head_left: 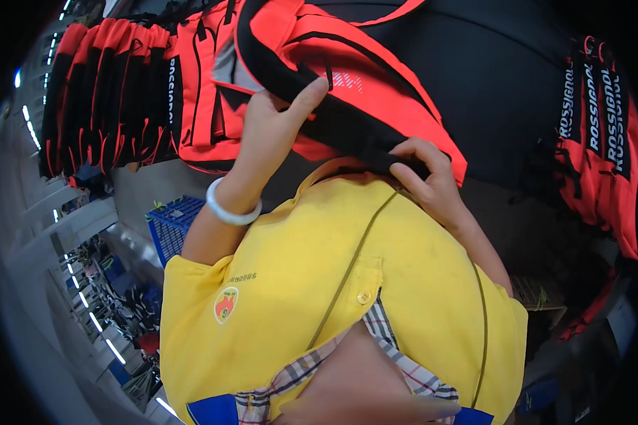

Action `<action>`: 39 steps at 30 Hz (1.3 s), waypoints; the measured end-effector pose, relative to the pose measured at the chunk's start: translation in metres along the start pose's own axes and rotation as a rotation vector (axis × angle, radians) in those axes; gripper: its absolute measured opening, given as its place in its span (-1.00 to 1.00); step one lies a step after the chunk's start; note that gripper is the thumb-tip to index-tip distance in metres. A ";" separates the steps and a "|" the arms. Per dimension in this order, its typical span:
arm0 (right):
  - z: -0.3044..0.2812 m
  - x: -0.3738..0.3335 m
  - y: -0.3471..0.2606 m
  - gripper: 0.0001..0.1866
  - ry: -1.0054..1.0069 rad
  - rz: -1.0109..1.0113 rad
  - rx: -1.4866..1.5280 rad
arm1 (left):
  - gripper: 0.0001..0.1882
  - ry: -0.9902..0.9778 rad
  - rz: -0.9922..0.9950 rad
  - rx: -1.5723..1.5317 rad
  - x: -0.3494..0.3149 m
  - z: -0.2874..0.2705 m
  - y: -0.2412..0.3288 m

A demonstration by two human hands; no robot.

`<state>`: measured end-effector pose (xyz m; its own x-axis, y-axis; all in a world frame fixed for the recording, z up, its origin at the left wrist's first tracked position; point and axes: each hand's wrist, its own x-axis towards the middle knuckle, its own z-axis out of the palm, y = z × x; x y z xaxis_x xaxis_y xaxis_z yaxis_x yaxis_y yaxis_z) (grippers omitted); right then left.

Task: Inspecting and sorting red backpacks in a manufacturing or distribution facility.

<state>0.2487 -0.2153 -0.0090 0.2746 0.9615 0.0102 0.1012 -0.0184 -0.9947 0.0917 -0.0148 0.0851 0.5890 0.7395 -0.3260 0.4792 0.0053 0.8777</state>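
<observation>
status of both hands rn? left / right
Left hand: closed on the black band, thumb on top, other fingers mostly hidden.
Right hand: closed on the same band, nearer its lower right end.

Bright red-orange meets black on a bag [404,117] with a black band [354,131] and slanted white marks, set against a dark surface [496,85]. Red and black repeat in the bag row [99,99] at left and the bag group [595,163] at right, the latter lettered in white. A yellow shirt [312,241] carries a plaid collar [308,365], blue shoulder patches [216,411] and a red-and-white emblem [226,305]; the cord [356,262] is olive, the bangle [228,210] pale, the crate [177,227] blue.
</observation>
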 end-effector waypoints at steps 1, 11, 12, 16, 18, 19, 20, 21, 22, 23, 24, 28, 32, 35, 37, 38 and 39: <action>-0.001 -0.006 0.008 -0.82 0.133 -0.018 -0.137 | -0.76 0.008 0.054 -0.192 0.004 0.005 -0.009; -0.014 -0.031 0.028 -0.97 0.311 0.118 -0.008 | -0.83 0.011 0.042 -0.535 -0.024 0.006 -0.087; -0.014 -0.022 0.019 -0.97 0.304 0.111 -0.007 | -0.85 0.001 0.055 -0.492 -0.028 0.003 -0.092; -0.004 0.020 -0.019 -0.95 0.152 -0.179 -0.213 | -0.92 -0.029 0.027 -0.573 -0.045 0.004 -0.096; 0.010 0.040 -0.026 -0.91 0.075 -0.157 -0.125 | -0.89 -0.017 0.062 -0.583 -0.048 0.006 -0.097; 0.019 0.053 -0.032 -0.91 0.064 -0.158 -0.129 | -0.86 -0.059 0.005 -0.584 -0.050 0.004 -0.102; 0.029 0.066 -0.039 -0.90 0.034 -0.163 -0.129 | -0.83 -0.102 -0.050 -0.584 -0.051 0.002 -0.104; 0.035 0.075 -0.046 -0.88 0.004 -0.168 -0.129 | -0.83 -0.095 -0.048 -0.592 -0.052 0.005 -0.102; 0.041 0.082 -0.051 -0.88 -0.008 -0.176 -0.134 | -0.80 -0.077 0.012 -0.578 -0.052 0.008 -0.095; 0.046 0.088 -0.055 -0.87 -0.071 0.024 0.040 | -0.77 -0.059 0.072 -0.564 -0.051 0.009 -0.089; 0.047 0.093 -0.059 -0.85 -0.133 0.227 0.211 | -0.77 -0.049 0.080 -0.574 -0.048 0.008 -0.086; 0.032 0.084 -0.077 -0.86 -0.234 0.252 0.581 | -0.56 0.072 0.745 0.440 -0.020 -0.025 -0.081; -0.038 0.087 -0.081 -0.87 0.125 -0.039 0.953 | -0.73 0.162 0.649 0.606 0.023 -0.095 -0.059; -0.082 0.092 -0.072 -0.86 0.088 -0.080 0.888 | -0.81 0.096 0.678 0.546 0.040 -0.109 -0.034; -0.102 0.093 -0.075 -0.86 0.330 -0.010 0.596 | -0.84 0.075 0.778 0.552 0.046 -0.100 -0.009; -0.112 0.095 -0.080 -0.86 0.572 0.072 0.331 | -0.84 0.090 0.809 0.538 0.049 -0.095 0.004; -0.119 0.091 -0.089 -0.88 0.755 -0.019 -0.141 | -0.85 0.074 0.929 0.454 0.051 -0.089 0.017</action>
<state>0.3786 -0.1593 0.0924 0.8448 0.5151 0.1445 0.2196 -0.0877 -0.9716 0.0720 0.0825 0.1150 0.8177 0.3617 0.4478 0.0652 -0.8311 0.5523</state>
